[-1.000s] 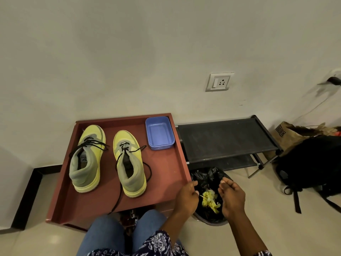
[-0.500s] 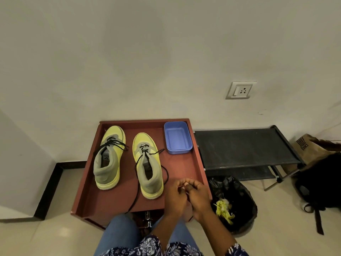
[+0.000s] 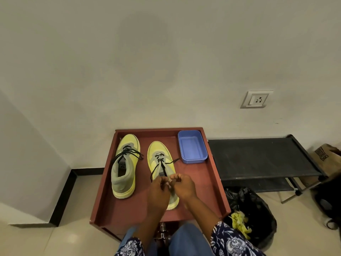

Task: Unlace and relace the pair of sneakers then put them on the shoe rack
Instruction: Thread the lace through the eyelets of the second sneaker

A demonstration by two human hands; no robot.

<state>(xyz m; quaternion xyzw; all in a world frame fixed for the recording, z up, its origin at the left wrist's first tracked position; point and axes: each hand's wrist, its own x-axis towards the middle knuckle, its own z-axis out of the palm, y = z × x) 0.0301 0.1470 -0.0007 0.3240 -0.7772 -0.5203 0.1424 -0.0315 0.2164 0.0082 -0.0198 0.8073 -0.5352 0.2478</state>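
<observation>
Two yellow-and-grey sneakers stand toes-away on a red-brown tray table (image 3: 208,183). The left sneaker (image 3: 124,167) has its black lace tied loosely over the tongue. The right sneaker (image 3: 159,163) has a loose black lace (image 3: 160,162) running back from its eyelets. My left hand (image 3: 158,189) and my right hand (image 3: 181,184) are together over the right sneaker's opening, fingers curled on the lace strands. They hide the heel half of that shoe. The black shoe rack (image 3: 258,157) stands to the right of the table, nothing on its top shelf.
A blue plastic tub (image 3: 191,146) sits at the table's back right corner. A bin with a black liner and yellow scraps (image 3: 249,217) stands on the floor at right. A brown paper bag (image 3: 326,156) and a dark bag lie beyond the rack. A wall socket (image 3: 256,99) is above.
My hands moved from over the bin at the right to the right sneaker and closed on its lace. The view has shifted left, so the table now sits more centred.
</observation>
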